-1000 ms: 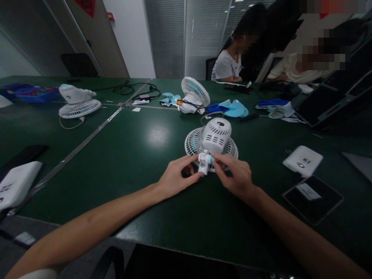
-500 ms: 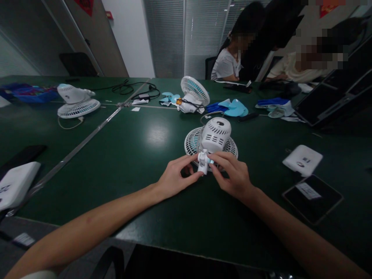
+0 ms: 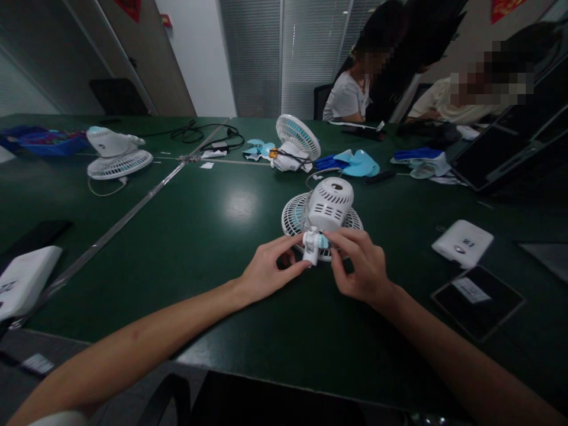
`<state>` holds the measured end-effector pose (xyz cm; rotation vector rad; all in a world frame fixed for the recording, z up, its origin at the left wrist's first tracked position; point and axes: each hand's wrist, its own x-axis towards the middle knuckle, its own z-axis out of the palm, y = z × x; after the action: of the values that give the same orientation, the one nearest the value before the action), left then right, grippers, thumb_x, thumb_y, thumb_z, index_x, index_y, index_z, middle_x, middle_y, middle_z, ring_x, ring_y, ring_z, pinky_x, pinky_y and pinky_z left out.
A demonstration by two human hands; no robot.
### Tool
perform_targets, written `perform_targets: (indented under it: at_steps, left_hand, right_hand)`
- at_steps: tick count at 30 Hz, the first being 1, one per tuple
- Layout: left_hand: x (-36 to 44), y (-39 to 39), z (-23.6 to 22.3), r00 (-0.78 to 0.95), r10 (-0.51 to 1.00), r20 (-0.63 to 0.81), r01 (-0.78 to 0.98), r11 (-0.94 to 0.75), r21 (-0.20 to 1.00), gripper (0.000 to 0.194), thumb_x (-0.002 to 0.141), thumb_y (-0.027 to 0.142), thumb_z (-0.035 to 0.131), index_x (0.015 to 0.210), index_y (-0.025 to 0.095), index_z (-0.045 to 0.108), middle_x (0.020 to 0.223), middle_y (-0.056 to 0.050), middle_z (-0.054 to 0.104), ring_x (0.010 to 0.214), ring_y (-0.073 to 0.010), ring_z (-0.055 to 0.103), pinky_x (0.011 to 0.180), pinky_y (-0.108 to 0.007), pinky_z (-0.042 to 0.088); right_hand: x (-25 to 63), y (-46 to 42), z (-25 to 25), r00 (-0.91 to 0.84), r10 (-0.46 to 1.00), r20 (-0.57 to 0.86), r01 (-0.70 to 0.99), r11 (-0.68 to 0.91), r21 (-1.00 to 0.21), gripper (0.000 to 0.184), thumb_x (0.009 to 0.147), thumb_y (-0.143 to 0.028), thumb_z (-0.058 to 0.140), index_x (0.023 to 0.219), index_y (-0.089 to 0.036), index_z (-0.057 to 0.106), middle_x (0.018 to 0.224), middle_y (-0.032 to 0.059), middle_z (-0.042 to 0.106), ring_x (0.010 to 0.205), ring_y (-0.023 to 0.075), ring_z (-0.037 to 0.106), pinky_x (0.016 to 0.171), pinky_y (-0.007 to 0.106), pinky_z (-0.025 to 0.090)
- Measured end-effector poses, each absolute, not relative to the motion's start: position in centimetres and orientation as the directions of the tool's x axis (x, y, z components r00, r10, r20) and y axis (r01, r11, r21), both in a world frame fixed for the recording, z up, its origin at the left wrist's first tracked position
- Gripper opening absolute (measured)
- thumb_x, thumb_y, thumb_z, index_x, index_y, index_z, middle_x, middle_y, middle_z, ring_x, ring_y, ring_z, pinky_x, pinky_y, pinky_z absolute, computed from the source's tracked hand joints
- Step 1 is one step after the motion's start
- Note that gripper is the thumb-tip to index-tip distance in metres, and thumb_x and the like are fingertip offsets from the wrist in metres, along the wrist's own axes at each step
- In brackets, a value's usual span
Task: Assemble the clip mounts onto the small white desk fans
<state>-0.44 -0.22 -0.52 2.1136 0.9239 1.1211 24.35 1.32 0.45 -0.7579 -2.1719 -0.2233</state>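
A small white desk fan (image 3: 329,204) lies face down on the green table (image 3: 213,236), its grille flat and its motor housing up. A white bracket with a light blue knob (image 3: 314,242) sticks out of the fan towards me. My left hand (image 3: 268,273) pinches the white bracket from the left with thumb and fingers. My right hand (image 3: 360,266) pinches the blue knob from the right with its fingertips.
Two more white fans (image 3: 116,157) (image 3: 296,142) lie farther back, with loose blue blades (image 3: 357,164) and black cables (image 3: 208,136). A white box (image 3: 462,242) and a dark phone (image 3: 478,302) lie at my right, another white box (image 3: 24,281) at my left. Two people sit across the table.
My right hand's fingers have shifted round the blue knob, the wrist rolling slightly. The left hand and the fan have stayed in place.
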Motion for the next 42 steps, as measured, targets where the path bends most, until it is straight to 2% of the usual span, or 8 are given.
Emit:
perform_targets:
  at_steps: [5,11,17,21,25,31,36,42]
  left_hand:
    - [-0.45,-0.22,-0.42,0.406,0.783,0.471,0.309,-0.602,0.736,0.052,0.096,0.032,0.070,0.144,0.016,0.056,0.106,-0.008,0.069,0.075,-0.0126,0.064,0.072,-0.029,0.057]
    - [-0.32,-0.28,-0.36,0.417,0.776,0.473,0.303,-0.609,0.733,0.051,0.096,0.031,0.070,0.142,0.016,0.057,0.108,-0.008,0.069,0.075,-0.0126,0.064,0.072,-0.029,0.057]
    - [-0.28,-0.21,-0.47,0.406,0.784,0.470,0.322,-0.604,0.729,0.052,0.095,0.032,0.071,0.142,0.015,0.057,0.102,-0.006,0.069,0.074,-0.0123,0.062,0.071,-0.029,0.057]
    - [-0.33,-0.22,-0.47,0.400,0.789,0.467,0.319,-0.597,0.736,0.051,0.096,0.031,0.070,0.143,0.015,0.057,0.100,-0.006,0.068,0.074,-0.0126,0.062,0.071,-0.028,0.057]
    - [-0.34,-0.27,-0.44,0.413,0.781,0.469,0.307,-0.604,0.735,0.051,0.096,0.031,0.069,0.143,0.016,0.057,0.107,-0.008,0.068,0.075,-0.0123,0.063,0.072,-0.029,0.057]
    - [-0.34,-0.29,-0.44,0.414,0.770,0.486,0.321,-0.623,0.713,0.052,0.096,0.032,0.070,0.143,0.016,0.057,0.102,-0.006,0.068,0.074,-0.0122,0.063,0.072,-0.028,0.057]
    - [-0.42,-0.19,-0.44,0.414,0.781,0.468,0.325,-0.607,0.725,0.051,0.096,0.033,0.069,0.143,0.017,0.057,0.105,-0.007,0.068,0.075,-0.0126,0.063,0.072,-0.029,0.058]
    - [-0.38,-0.24,-0.36,0.403,0.781,0.476,0.327,-0.609,0.723,0.051,0.096,0.033,0.069,0.143,0.015,0.057,0.098,-0.005,0.067,0.074,-0.0126,0.062,0.070,-0.028,0.057]
  right_hand:
    - [24.44,1.96,1.17,-0.598,0.389,0.700,0.535,0.845,-0.013,0.053,0.091,-0.011,0.066,0.141,-0.023,0.053,0.120,0.0090,0.072,0.101,0.0213,0.072,0.080,0.034,0.062]
    - [24.45,1.93,0.89,-0.542,0.455,0.706,0.559,0.823,-0.102,0.040,0.096,-0.013,0.063,0.135,-0.021,0.056,0.107,0.0040,0.077,0.079,0.0142,0.073,0.072,0.027,0.059]
    - [24.58,1.60,0.94,-0.591,0.400,0.701,0.596,0.802,0.045,0.051,0.088,-0.007,0.060,0.138,-0.019,0.057,0.115,0.0112,0.068,0.094,0.0218,0.070,0.070,0.032,0.058]
    - [24.69,1.91,1.09,-0.640,0.342,0.688,0.551,0.828,0.101,0.048,0.090,-0.007,0.063,0.135,-0.021,0.059,0.115,0.0090,0.067,0.094,0.0194,0.069,0.077,0.032,0.058]
    - [24.73,2.20,0.98,-0.609,0.355,0.709,0.545,0.837,0.049,0.046,0.093,-0.012,0.067,0.137,-0.021,0.057,0.112,0.0068,0.071,0.092,0.0179,0.069,0.078,0.032,0.058]
    - [24.51,1.98,0.44,-0.581,0.455,0.675,0.540,0.836,-0.099,0.046,0.098,-0.009,0.055,0.142,-0.020,0.051,0.110,0.0064,0.074,0.086,0.0161,0.071,0.074,0.030,0.057]
    - [24.59,1.63,0.79,-0.570,0.417,0.708,0.567,0.823,-0.029,0.053,0.090,-0.009,0.059,0.141,-0.021,0.053,0.113,0.0104,0.068,0.096,0.0223,0.068,0.075,0.034,0.058]
    - [24.36,1.54,1.17,-0.626,0.367,0.688,0.508,0.861,0.004,0.053,0.088,-0.004,0.062,0.138,-0.019,0.055,0.115,0.0105,0.066,0.097,0.0208,0.067,0.079,0.035,0.058]
